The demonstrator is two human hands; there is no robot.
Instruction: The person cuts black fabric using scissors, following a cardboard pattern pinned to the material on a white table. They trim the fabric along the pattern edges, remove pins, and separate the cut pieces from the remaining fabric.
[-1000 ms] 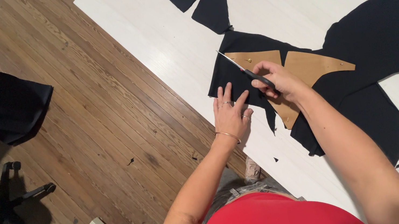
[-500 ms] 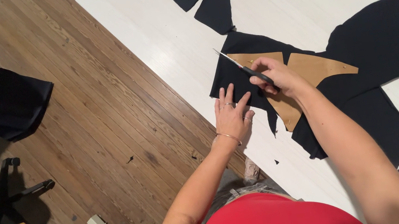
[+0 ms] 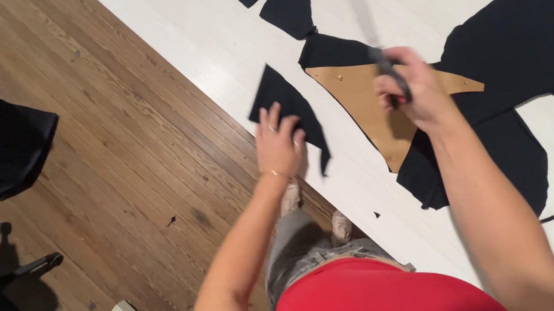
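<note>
White cutting table (image 3: 215, 60) below us, our left hand (image 3: 280, 149) pinching a black fabric scrap (image 3: 288, 112), our right hand (image 3: 408, 88), at three o'clock, gripping blurred scissors (image 3: 371, 32).

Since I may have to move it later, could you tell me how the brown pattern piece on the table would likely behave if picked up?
The brown pattern piece lies flat with crisp straight edges on the black fabric, so it is probably stiff card, holding its shape. It looks thin, so likely light. The black scrap in the left hand droops, floppy by contrast.
</note>
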